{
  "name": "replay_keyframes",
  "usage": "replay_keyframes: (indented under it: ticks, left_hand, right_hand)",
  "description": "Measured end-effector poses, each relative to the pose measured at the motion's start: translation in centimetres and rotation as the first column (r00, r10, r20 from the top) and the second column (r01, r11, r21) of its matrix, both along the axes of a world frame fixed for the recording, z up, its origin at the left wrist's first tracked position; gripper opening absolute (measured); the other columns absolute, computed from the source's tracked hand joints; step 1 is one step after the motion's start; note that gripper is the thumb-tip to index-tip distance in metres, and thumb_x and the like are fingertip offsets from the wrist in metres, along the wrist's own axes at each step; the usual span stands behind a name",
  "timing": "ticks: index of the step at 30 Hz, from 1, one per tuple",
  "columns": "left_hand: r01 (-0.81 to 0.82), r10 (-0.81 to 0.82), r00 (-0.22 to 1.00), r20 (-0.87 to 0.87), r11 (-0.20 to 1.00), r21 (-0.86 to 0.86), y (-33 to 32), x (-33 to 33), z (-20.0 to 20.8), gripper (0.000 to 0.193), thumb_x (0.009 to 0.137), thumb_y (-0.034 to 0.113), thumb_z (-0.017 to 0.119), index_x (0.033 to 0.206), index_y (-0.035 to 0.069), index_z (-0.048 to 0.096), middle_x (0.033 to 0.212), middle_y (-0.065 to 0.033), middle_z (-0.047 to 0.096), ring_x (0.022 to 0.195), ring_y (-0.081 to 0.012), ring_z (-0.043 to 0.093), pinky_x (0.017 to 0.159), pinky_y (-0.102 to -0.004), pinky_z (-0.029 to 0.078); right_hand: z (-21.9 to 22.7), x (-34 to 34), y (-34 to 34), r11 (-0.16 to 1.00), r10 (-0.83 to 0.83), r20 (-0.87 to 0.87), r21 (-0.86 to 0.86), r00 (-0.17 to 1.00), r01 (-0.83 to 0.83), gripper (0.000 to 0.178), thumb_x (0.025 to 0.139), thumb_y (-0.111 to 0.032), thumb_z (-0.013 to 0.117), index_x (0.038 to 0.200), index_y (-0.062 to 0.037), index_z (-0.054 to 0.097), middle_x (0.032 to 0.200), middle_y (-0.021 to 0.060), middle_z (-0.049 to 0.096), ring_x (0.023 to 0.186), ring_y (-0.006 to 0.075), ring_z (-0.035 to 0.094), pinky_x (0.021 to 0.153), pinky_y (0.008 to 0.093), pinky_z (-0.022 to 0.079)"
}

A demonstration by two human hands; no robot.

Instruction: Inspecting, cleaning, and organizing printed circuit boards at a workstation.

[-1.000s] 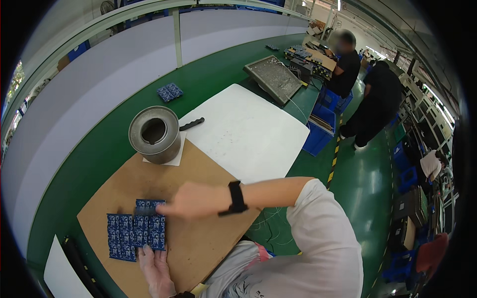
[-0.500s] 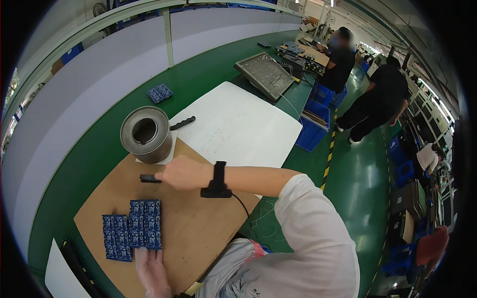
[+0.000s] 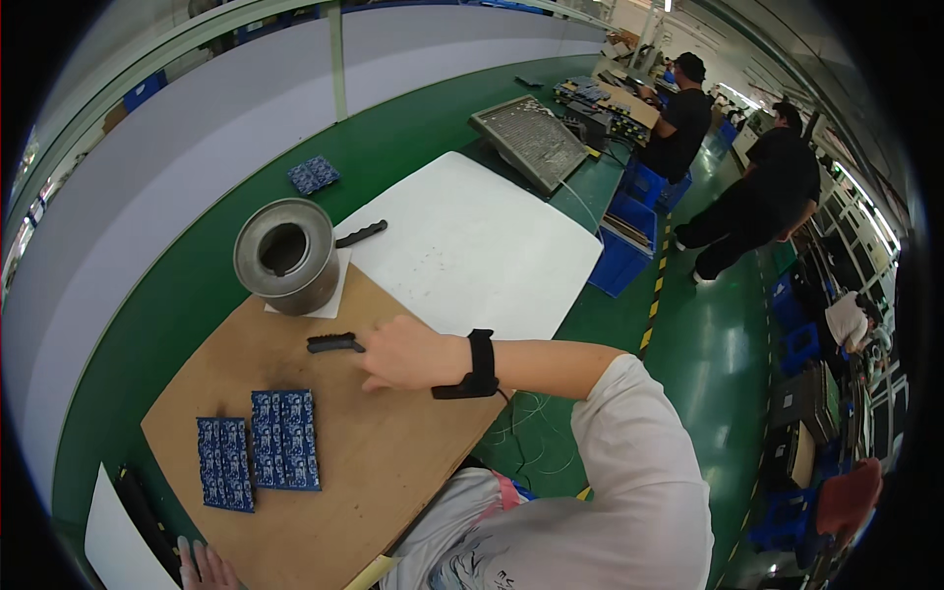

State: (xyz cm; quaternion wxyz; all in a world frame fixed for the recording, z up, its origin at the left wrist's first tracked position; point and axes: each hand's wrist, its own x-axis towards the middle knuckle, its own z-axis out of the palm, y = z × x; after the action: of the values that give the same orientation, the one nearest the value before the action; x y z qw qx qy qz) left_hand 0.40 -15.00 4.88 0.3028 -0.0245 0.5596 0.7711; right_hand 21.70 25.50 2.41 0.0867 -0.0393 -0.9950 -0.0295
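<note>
My right hand (image 3: 405, 352) is over the brown board, its fingers at one end of a small black brush (image 3: 332, 342). Two blue circuit board panels (image 3: 285, 440) lie side by side on the brown board (image 3: 393, 442); the left one sits slightly nearer to me. At the lower left edge my left hand (image 3: 206, 570) shows only its outstretched fingers, with nothing in them. It is apart from the panels.
A round metal pot (image 3: 285, 258) stands beyond the panels, beside a black handle (image 3: 362, 234) on a white sheet (image 3: 482, 246). Another blue panel (image 3: 314, 175) lies near the partition. A tilted metal-framed unit (image 3: 531, 143) stands farther back. Two people (image 3: 762, 197) are at the right.
My right hand has moved right with the brush. My left hand has left the near edge of the right panel and moved to the lower left.
</note>
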Motion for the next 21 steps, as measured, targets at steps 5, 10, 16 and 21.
replay_keyframes:
  ticks: [5,10,16,21]
  left_hand:
    - [-0.144,0.098,0.975,0.200,0.963,0.229,-5.3,-4.1,-4.1,0.039,0.091,0.026,0.046,0.126,0.008,0.047,0.121,-0.0097,0.049,0.111,-0.0230,0.047,0.093,-0.0412,0.041]
    - [-0.252,0.209,0.941,0.266,0.957,0.142,-1.5,-3.6,-3.6,0.043,0.088,0.021,0.051,0.125,0.000,0.043,0.123,-0.0141,0.045,0.118,-0.0302,0.042,0.099,-0.0450,0.036]
    - [-0.207,0.202,0.978,0.058,0.972,0.107,0.2,-1.7,-3.6,0.043,0.087,0.023,0.051,0.123,0.000,0.045,0.125,-0.0135,0.046,0.117,-0.0304,0.043,0.100,-0.0445,0.035]
    - [0.163,-0.228,0.952,0.204,0.943,0.291,3.5,-0.5,-4.6,0.030,0.087,0.020,0.048,0.107,-0.001,0.054,0.119,-0.0138,0.053,0.112,-0.0292,0.049,0.098,-0.0461,0.037]
  right_hand:
    - [4.4,-8.4,-4.8,0.894,0.170,-0.232,-0.372,0.958,-0.249,0.037,0.079,-0.033,0.063,0.106,-0.0088,0.055,0.082,0.0169,0.055,0.076,0.0344,0.058,0.063,0.0423,0.047]
    - [4.3,-18.2,-8.6,0.674,0.413,-0.092,-0.638,0.906,-0.371,0.041,0.082,-0.031,0.059,0.113,-0.0041,0.054,0.096,0.0209,0.059,0.094,0.0359,0.056,0.077,0.0419,0.047]
    - [3.4,-24.8,-10.9,0.947,0.199,0.264,-0.299,0.944,-0.116,0.040,0.077,-0.032,0.061,0.102,-0.0019,0.063,0.094,0.0222,0.063,0.089,0.0373,0.060,0.077,0.0435,0.048]
    - [-0.8,-27.5,-10.6,0.709,0.449,0.173,-0.665,0.877,-0.232,0.047,0.073,-0.045,0.061,0.094,-0.0033,0.067,0.092,0.0164,0.066,0.083,0.0273,0.062,0.073,0.0404,0.048]
